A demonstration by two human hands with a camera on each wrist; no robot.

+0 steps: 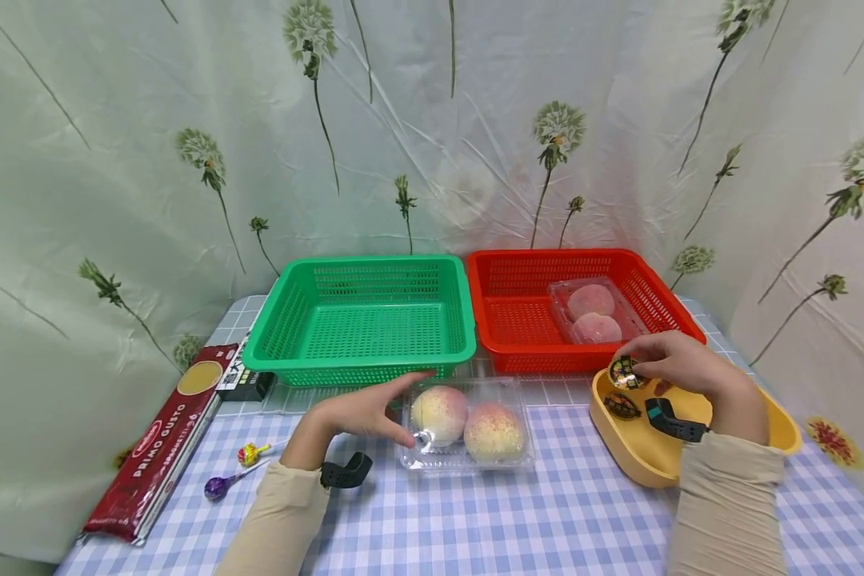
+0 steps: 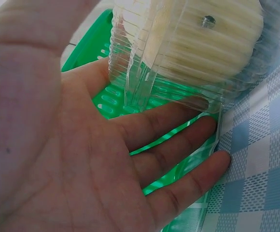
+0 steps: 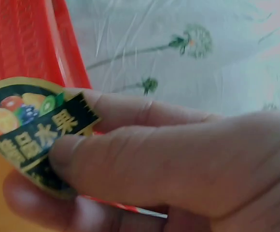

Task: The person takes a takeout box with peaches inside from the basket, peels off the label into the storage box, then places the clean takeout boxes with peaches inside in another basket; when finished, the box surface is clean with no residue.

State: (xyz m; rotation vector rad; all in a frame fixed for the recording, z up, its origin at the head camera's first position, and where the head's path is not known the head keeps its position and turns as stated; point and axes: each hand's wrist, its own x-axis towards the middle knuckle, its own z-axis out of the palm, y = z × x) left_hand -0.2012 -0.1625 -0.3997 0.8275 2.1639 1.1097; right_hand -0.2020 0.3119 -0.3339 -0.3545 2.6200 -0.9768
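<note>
A clear plastic box (image 1: 468,460) with two peaches (image 1: 495,432) lies on the checked cloth in front of the green basket. My left hand (image 1: 367,412) is at the box's left end, thumb near the front corner and fingers spread toward the back. In the left wrist view, the fingers (image 2: 174,154) stretch out right beside the clear wall. My right hand (image 1: 680,364) pinches an oval fruit label (image 3: 38,133) between thumb and fingers, over the yellow bin (image 1: 641,468). Another such label (image 1: 622,406) is inside that bin.
A green basket (image 1: 363,372) and a red basket (image 1: 540,362) stand side by side at the back. Inside the red one is a second box of peaches (image 1: 594,312). On the left lie a red spaghetti pack (image 1: 166,440), a black box (image 1: 248,388) and two lollipops (image 1: 218,486).
</note>
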